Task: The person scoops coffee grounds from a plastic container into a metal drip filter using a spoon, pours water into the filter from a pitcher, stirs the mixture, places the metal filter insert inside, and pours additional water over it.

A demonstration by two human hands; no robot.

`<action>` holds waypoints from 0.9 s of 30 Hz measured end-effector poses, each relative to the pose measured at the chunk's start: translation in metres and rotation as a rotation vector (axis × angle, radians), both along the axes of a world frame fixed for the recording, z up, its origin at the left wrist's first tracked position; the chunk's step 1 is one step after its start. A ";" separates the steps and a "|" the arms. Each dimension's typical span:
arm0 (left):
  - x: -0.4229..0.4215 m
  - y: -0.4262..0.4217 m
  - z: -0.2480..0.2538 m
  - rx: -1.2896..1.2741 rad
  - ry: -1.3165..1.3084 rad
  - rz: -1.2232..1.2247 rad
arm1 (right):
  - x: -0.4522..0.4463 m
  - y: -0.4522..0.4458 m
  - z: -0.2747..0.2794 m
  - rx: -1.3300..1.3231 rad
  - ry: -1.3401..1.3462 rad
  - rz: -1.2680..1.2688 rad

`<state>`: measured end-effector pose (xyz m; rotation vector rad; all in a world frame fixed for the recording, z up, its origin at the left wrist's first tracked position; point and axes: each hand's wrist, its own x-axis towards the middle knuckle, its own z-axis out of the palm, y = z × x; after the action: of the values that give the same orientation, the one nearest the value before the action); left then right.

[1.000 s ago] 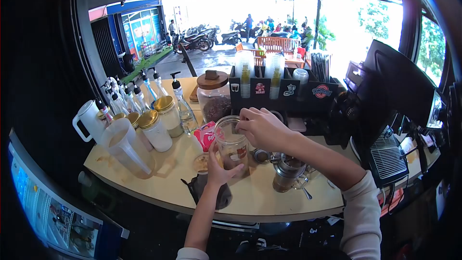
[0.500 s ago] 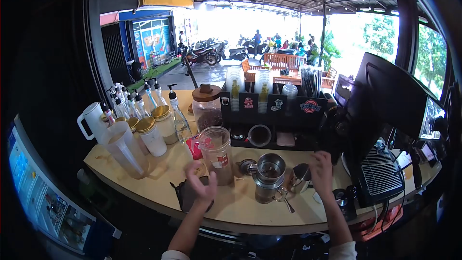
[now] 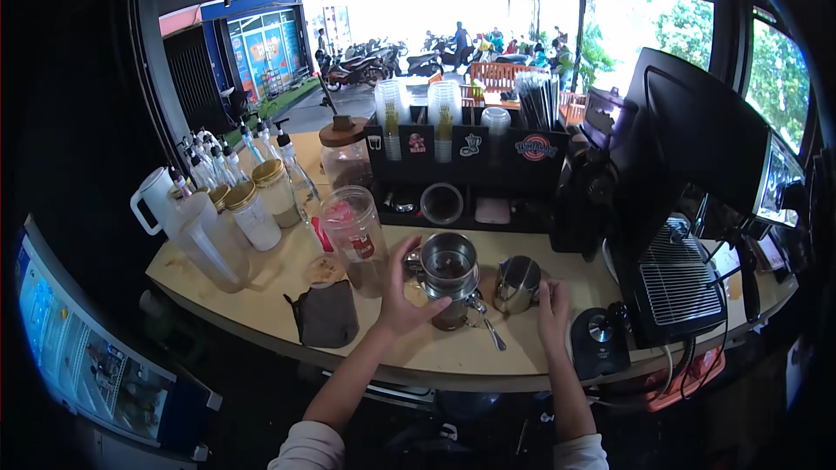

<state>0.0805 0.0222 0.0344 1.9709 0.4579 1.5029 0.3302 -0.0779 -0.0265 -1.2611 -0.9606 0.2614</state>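
A metal drip filter [image 3: 448, 259] stands on a glass cup [image 3: 451, 317] with a handle, and a spoon [image 3: 496, 337] leans out beside it. My left hand [image 3: 407, 296] is at the filter's left side, thumb and fingers spread apart around it; contact is unclear. At the right, my right hand [image 3: 553, 300] has its fingers close together at the handle side of a steel pitcher [image 3: 517, 285]. Whether they grip the handle is hard to make out. A tall clear plastic cup [image 3: 359, 248] with a red label stands left of the filter.
A dark folded cloth [image 3: 326, 313] lies at the front edge. Gold-lidded jars [image 3: 255, 222], pump bottles and a plastic jug [image 3: 209, 244] stand left. Behind is a black cup organizer [image 3: 470, 157]; a tamper [image 3: 601, 331] and coffee machine [image 3: 679, 283] are right.
My left hand has left the tall cup and moved right to the filter. My right hand has come away from above that cup to the pitcher. The view has shifted.
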 end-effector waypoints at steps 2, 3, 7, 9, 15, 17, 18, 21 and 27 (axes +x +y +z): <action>0.005 0.003 -0.001 -0.082 -0.052 -0.084 | -0.002 -0.004 0.003 -0.041 -0.002 0.015; 0.007 0.004 0.000 -0.156 -0.114 -0.167 | -0.002 -0.005 0.006 -0.073 -0.012 0.030; 0.003 0.010 0.011 -0.284 -0.014 -0.211 | -0.004 -0.008 0.010 -0.080 0.013 0.045; 0.001 0.012 0.006 -0.282 -0.013 -0.171 | -0.001 -0.007 0.008 -0.069 0.048 0.079; -0.001 0.008 0.008 -0.204 0.059 -0.107 | 0.002 -0.002 0.001 -0.045 0.115 0.112; 0.000 0.009 0.008 -0.258 -0.007 -0.154 | 0.009 0.002 -0.007 -0.025 0.157 0.146; 0.001 0.010 0.005 -0.259 -0.005 -0.164 | 0.008 0.001 -0.006 -0.003 0.202 0.180; 0.000 0.016 0.001 -0.251 0.033 -0.188 | 0.005 -0.001 0.004 0.026 0.371 0.198; -0.002 0.021 -0.003 -0.373 0.125 -0.286 | 0.003 0.000 0.027 0.134 0.368 0.259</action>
<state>0.0782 0.0432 0.0310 1.7530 0.4497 1.0378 0.3336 -0.0776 0.0008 -0.9232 -0.8058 0.5999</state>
